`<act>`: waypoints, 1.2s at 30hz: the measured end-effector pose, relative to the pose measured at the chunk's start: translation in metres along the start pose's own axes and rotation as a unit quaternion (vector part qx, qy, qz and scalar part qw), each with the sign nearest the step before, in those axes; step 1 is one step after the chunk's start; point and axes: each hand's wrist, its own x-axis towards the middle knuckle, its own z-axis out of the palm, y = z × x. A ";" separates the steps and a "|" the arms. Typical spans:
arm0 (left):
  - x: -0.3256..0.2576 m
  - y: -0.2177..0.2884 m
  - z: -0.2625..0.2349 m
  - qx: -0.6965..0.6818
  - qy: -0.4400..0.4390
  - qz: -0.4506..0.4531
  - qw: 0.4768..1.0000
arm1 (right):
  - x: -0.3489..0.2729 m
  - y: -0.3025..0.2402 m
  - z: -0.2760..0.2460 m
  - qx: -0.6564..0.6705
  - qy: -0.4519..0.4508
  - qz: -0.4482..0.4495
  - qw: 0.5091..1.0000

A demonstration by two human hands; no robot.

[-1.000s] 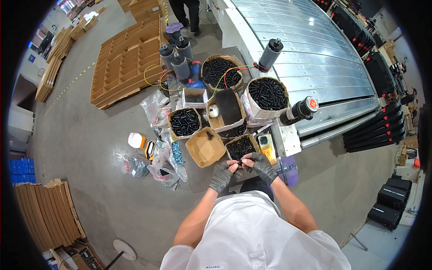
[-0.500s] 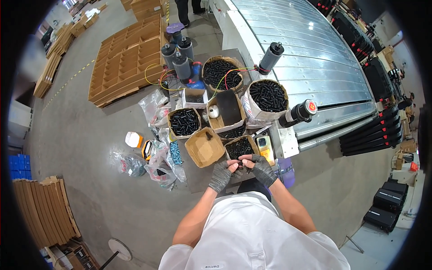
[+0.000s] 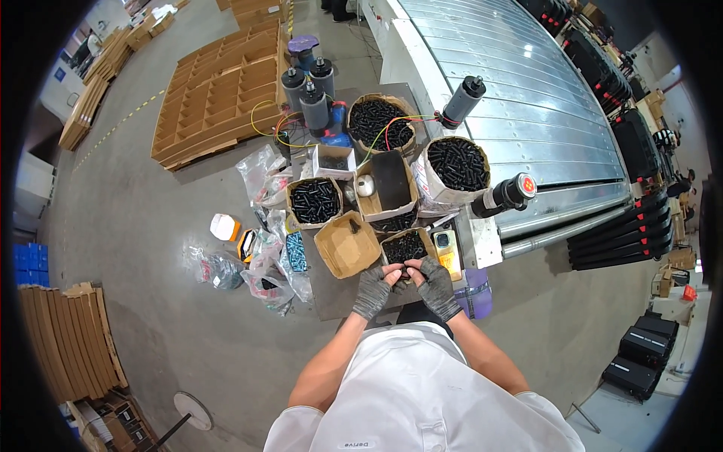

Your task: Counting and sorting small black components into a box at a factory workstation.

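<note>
Grey fingerless gloves cover both hands. My left hand (image 3: 376,286) and my right hand (image 3: 431,282) meet at the near edge of a small carton of black parts (image 3: 404,247). Thumbs and fingers are pinched together on each side; what sits between them is too small and dark to make out. Left of that carton stands a brown cardboard box (image 3: 346,247) with one dark piece in it. A phone (image 3: 447,252) with a yellow lower part lies just right of the carton, beyond my right hand.
Boxes of black cylindrical parts (image 3: 313,202) crowd the table, with a bag of blue screws (image 3: 296,251) at its left. An electric screwdriver (image 3: 503,194) leans by the metal roller conveyor (image 3: 527,105). Grey motor-like cylinders (image 3: 313,109) stand at the back. Divided cardboard trays (image 3: 218,94) lie beyond.
The whole view has shifted slightly as my head moved. My hands stay together at the small carton, fingers pinched, with only a slight change in finger position.
</note>
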 end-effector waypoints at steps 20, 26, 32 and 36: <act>-0.007 0.004 0.002 0.018 0.041 0.030 0.999 | 0.002 -0.014 0.017 -0.020 -0.006 0.002 1.000; -0.012 -0.006 -0.016 0.026 0.063 0.081 0.994 | 0.012 -0.021 0.028 -0.041 -0.053 -0.034 0.997; -0.010 -0.012 -0.027 0.011 0.125 0.068 0.990 | 0.029 -0.013 0.046 -0.063 -0.080 -0.072 0.992; -0.002 0.006 -0.040 0.173 0.141 0.191 0.956 | 0.048 -0.012 0.053 -0.147 -0.119 -0.128 0.974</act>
